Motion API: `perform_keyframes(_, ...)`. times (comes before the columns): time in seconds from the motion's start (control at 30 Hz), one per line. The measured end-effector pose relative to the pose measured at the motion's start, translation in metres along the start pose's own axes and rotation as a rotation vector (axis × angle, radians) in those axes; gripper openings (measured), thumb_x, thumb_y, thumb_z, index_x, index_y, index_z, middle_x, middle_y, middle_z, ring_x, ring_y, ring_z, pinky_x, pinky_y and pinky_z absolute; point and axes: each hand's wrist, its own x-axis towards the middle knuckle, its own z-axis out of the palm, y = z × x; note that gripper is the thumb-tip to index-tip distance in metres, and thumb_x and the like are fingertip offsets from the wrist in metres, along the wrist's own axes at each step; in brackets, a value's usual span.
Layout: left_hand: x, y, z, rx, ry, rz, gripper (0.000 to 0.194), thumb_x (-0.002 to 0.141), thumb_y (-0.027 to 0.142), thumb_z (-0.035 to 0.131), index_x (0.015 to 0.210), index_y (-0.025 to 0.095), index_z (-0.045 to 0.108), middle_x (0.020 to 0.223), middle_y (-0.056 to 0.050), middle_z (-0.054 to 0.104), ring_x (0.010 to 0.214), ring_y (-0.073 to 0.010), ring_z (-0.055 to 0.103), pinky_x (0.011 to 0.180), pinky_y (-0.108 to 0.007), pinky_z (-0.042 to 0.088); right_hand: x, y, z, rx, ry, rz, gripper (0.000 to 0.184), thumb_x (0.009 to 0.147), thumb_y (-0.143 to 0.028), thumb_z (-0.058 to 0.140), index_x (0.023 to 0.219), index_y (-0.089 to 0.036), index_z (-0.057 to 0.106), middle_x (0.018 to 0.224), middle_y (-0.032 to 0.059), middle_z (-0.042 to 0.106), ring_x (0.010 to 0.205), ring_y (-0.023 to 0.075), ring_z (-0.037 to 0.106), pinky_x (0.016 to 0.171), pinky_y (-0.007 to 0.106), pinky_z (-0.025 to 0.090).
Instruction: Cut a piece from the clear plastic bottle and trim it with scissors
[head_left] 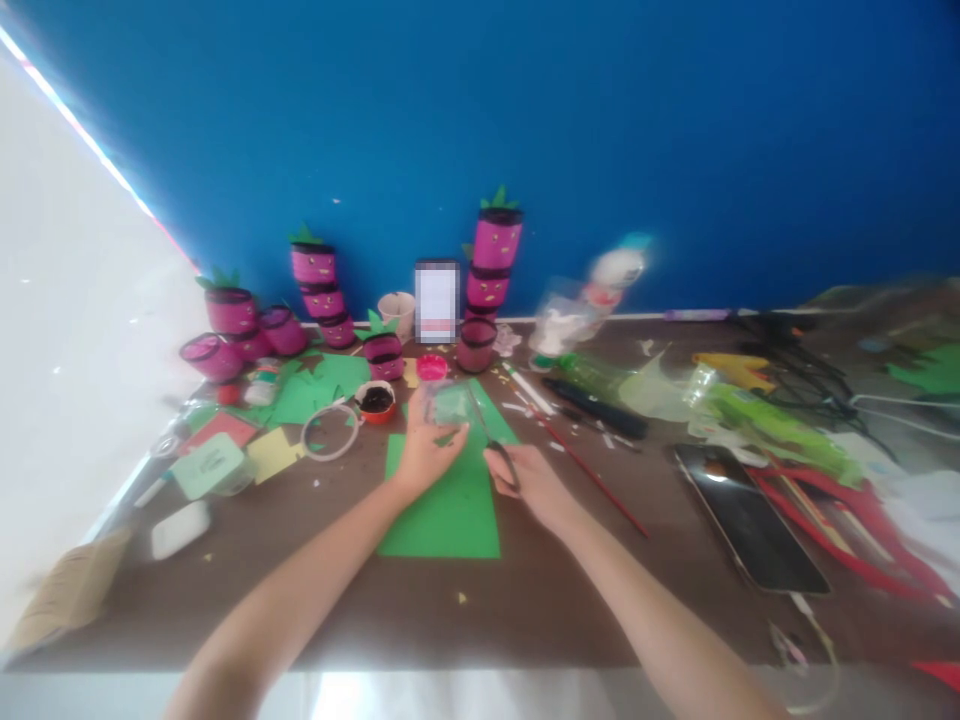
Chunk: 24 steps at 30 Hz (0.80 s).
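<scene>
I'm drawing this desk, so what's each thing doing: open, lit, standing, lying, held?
Scissors: right hand's grip, blades blurred
Clear plastic piece: left hand's grip
Green paper: flat
Near phone: lying, screen dark, cable attached
Far phone: upright, lit
Red pot: open, dark inside
Tallest pink tower: standing

A craft workspace (337, 610), shown by scissors (495, 446), green paper (442, 530) and black paint (376, 400).

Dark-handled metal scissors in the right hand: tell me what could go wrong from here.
The dark-handled metal scissors in the right hand are close to the fingers of the left hand; a slip might nick them. The clear plastic piece in the left hand could twist or slide. The small orange cup of black, paint-like stuff is near that hand; a knock might spill it onto the flat green sheet.
</scene>
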Motion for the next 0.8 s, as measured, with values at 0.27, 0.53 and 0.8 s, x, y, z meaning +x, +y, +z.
perform_keyframes(0.27,-0.001,-0.004,0.004,-0.002,0.022,-0.030,0.018,0.075,0.030,0.062,0.071,0.016,0.073,0.137,-0.008,0.040,0.133,-0.0264,0.031,0.109,-0.037,0.033,-0.001,-0.003,0.003,0.014,0.032,0.007,0.049,0.070,-0.054,0.061,0.050,-0.019,0.034,0.046,-0.0086,0.025,0.044,0.0049,0.022,0.046,0.024,0.011)
perform_keyframes(0.53,0.000,0.005,-0.007,-0.066,0.008,-0.030,0.017,0.076,0.033,0.062,0.079,0.019,0.072,0.136,-0.006,0.036,0.131,-0.0246,0.033,0.110,-0.039,0.030,-0.007,-0.010,0.005,-0.045,0.049,0.003,0.046,0.069,-0.050,0.062,0.050,-0.019,0.035,0.048,-0.0078,0.027,0.046,0.0057,0.024,0.047,0.024,0.013)
perform_keyframes(0.8,0.003,0.008,-0.009,-0.133,0.068,-0.098,0.024,0.076,0.035,0.062,0.065,0.017,0.071,0.114,-0.009,0.056,0.123,-0.0247,0.044,0.105,-0.039,0.037,-0.004,-0.005,0.002,-0.106,-0.030,-0.031,0.042,0.071,-0.048,0.063,0.053,-0.018,0.039,0.048,-0.0068,0.034,0.046,0.0069,0.031,0.048,0.024,0.019)
